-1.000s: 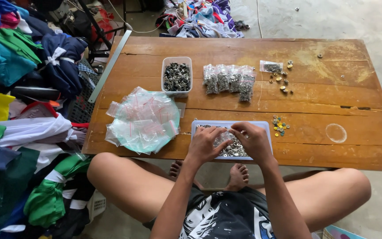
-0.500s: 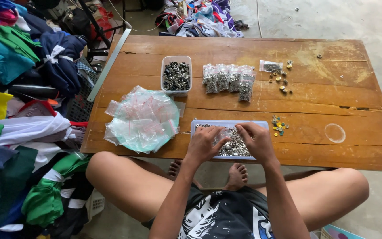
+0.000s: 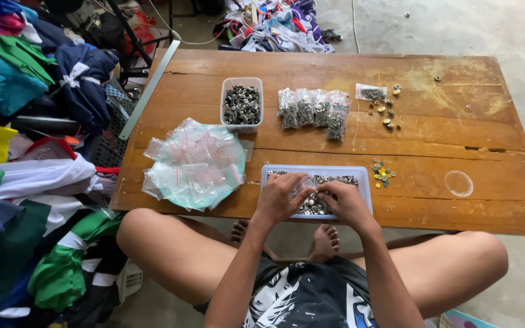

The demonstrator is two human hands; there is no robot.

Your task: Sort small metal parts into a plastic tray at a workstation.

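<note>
Both hands have drawn slightly closer together over the tray since a second ago; nothing else on the table has shifted.

Low wooden plank table point(image 3: 445, 136): brown, worn, carrying every item below; the person sits cross-legged at its near edge.

Heap of folded coloured garments point(image 3: 25, 152): stacked to the left of the table.

Pile of small clear zip bags with red seal strips point(image 3: 194, 163): loose heap on the table's left part, well apart from the hands.

Shallow pale blue rectangular plastic tray point(image 3: 364, 180): at the near edge, holding small silver metal fasteners point(image 3: 314, 205).

Left hand point(image 3: 281, 197): over the tray's left half, fingers curled around a small clear bag point(image 3: 304, 183).

Right hand point(image 3: 346, 203): over the tray's middle, fingertips bent down among the fasteners; whether it pinches any cannot be told.

Clear rectangular plastic tub point(image 3: 242, 103): further back, filled with dark metal pieces.

Row of filled clear bags point(image 3: 314, 110): just beside the tub, on its right.

Scattered brass-coloured fasteners point(image 3: 386, 112): right of that row.

Small cluster of yellow and green pieces point(image 3: 383, 172): just beside the tray's right end.
</note>
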